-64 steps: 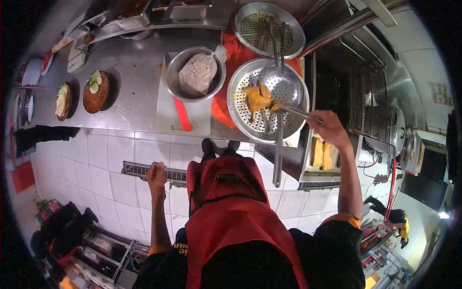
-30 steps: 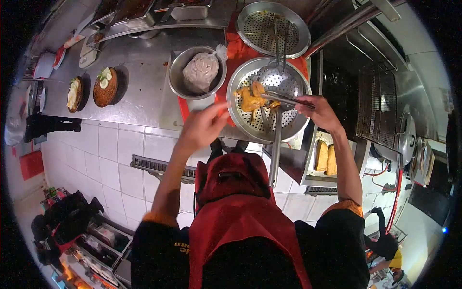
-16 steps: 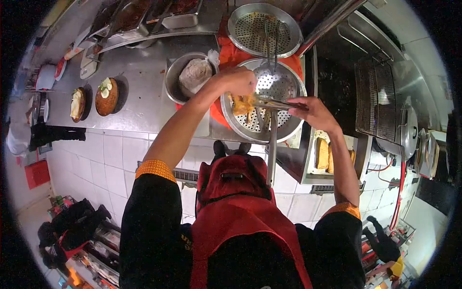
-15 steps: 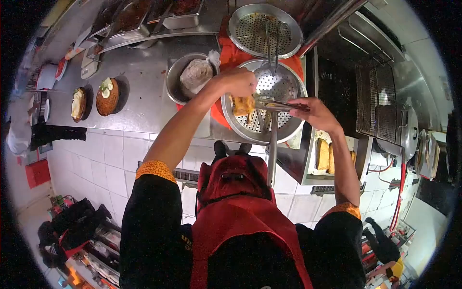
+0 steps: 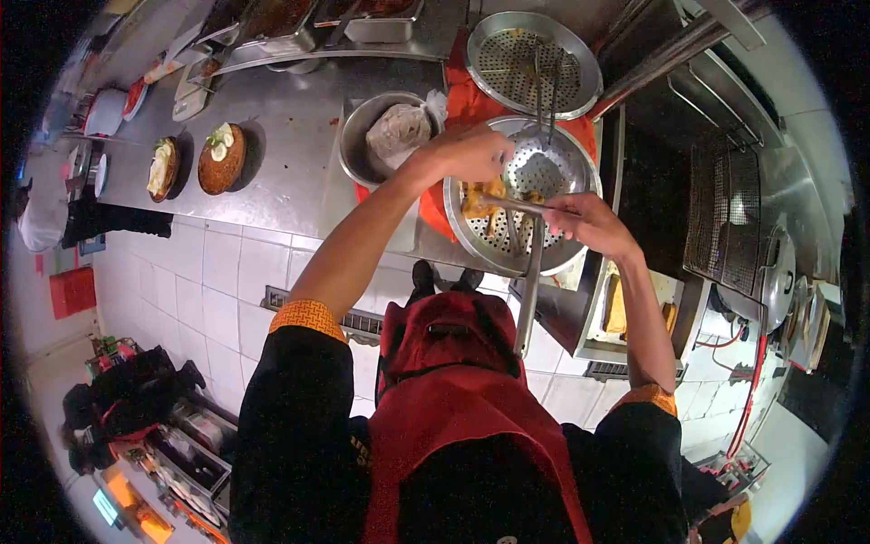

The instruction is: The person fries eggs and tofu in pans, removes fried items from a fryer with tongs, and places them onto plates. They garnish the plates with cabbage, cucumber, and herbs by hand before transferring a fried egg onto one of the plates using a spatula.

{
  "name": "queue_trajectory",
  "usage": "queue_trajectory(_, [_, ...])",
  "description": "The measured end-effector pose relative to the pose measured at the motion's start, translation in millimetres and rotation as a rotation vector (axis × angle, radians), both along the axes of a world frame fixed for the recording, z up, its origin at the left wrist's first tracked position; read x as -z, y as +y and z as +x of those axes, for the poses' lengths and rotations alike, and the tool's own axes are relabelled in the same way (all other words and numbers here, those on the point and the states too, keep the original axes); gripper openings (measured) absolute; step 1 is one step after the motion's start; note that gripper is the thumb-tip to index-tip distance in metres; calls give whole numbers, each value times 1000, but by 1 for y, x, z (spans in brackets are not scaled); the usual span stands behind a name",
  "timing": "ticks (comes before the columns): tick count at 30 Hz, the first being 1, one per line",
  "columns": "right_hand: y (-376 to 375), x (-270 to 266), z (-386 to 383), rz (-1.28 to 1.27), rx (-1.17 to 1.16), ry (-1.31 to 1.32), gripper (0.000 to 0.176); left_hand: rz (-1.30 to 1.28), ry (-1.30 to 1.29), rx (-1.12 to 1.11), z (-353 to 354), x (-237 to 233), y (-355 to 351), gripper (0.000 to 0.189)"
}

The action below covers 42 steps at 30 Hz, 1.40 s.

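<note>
My right hand [image 5: 591, 225] is closed around metal tongs [image 5: 518, 206], whose tips reach left to a golden fried piece of food [image 5: 478, 201]. Above that piece, my left hand [image 5: 476, 152] is curled with its fingers tucked in; whatever it may hold is hidden. Both hands are over a round perforated metal pan [image 5: 464, 238]. A perforated skimmer [image 5: 553, 174] rests in this pan, its long handle sticking out towards my body. Just left of my left hand, a steel bowl [image 5: 352, 156] contains a plastic bag [image 5: 399, 136] of pale stuff.
A second perforated pan [image 5: 498, 54] with another pair of tongs stands behind, on orange cloth [image 5: 462, 95]. Two topped brown oval items [image 5: 220, 170] sit on the steel counter [image 5: 299, 195]. A fryer basket [image 5: 722, 213] and a tray of fried pieces [image 5: 616, 308] are right.
The view has shifted, so the counter items appear farther right. The tongs' tips now sit lower at the fried piece. In the right tray, fewer fried pieces show beside my forearm.
</note>
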State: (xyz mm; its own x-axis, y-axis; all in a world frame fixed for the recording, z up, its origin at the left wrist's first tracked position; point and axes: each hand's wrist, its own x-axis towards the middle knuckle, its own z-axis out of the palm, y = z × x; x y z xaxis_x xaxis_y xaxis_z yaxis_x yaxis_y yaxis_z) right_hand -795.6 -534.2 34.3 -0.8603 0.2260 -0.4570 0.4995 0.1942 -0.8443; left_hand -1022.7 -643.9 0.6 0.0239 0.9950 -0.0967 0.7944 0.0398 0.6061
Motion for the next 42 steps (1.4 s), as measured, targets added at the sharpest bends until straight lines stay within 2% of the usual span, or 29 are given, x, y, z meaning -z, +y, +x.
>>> queue_trajectory(1, [-1,1,1,-2,-4,-3,22,-2,-3,-4,2,-11,-4,24])
queue_trajectory(3, [2,4,6,203,-19,86,21,145,63,-174,4,-37,-17,26])
queue_trajectory(5, [6,15,15,122,39,52,20,219,149,-341,9,-68,-41,22])
queue_trajectory(7, [5,18,22,42,99,18,19,333,7,-488,12,-98,-72,19])
queue_trajectory(10, [2,17,31,-14,182,66,20,266,-166,-609,13,-115,-131,13])
queue_trajectory(14, [1,-3,38,10,236,32,23,84,-397,-802,2,-81,-206,10])
queue_trajectory(16, [-1,-8,43,95,218,60,23,152,-299,-954,-11,-40,-251,8])
queue_trajectory(17, [0,1,47,81,287,77,26,150,-199,-1024,-19,-26,-272,8])
queue_trajectory(18, [-4,-10,41,145,310,36,28,151,-106,-1088,-29,-16,-293,7])
queue_trajectory(19, [-5,-25,35,106,253,15,30,158,-70,-1127,-41,-8,-316,7])
queue_trajectory(22, [-23,-48,21,147,305,65,28,458,62,-1283,-87,18,-369,7])
queue_trajectory(23, [-31,-54,9,135,280,96,28,559,-120,-1343,-114,34,-393,8])
queue_trajectory(24, [-42,-61,-7,124,257,125,28,482,-112,-1437,-137,23,-401,14])
queue_trajectory(25, [-58,-67,-27,146,261,127,30,511,22,-1406,-165,20,-414,16])
queue_trajectory(26, [-74,-72,-51,232,187,106,29,539,-7,-1428,-203,27,-431,18])
queue_trajectory(28, [-119,-72,-108,146,172,184,28,515,59,-1436,-271,33,-446,27])
queue_trajectory(29, [-139,-63,-139,98,132,195,27,475,58,-1422,-305,37,-450,30])
queue_trajectory(30, [-160,-53,-174,50,94,205,27,459,-81,-1444,-332,35,-448,31])
queue_trajectory(32, [-210,-37,-246,-23,84,155,26,675,-353,-1158,-444,130,-472,34])
queue_trajectory(33, [-229,-14,-281,-121,105,171,26,681,-373,-1154,-452,119,-465,34])
queue_trajectory(35, [-264,20,-341,-275,65,188,25,52,-313,-1246,-443,74,-430,47])
queue_trajectory(36, [-280,30,-368,-335,5,196,24,57,-334,-1250,-450,82,-425,47])
queue_trajectory(37, [-293,48,-388,-325,4,179,24,73,-235,-1123,-457,91,-422,50])
queue_trajectory(39, [-313,79,-416,-376,25,86,22,2,-362,-1178,-472,114,-418,50])
queue_trajectory(42, [-323,90,-407,-361,93,9,21,42,-562,-1108,-450,92,-410,50])
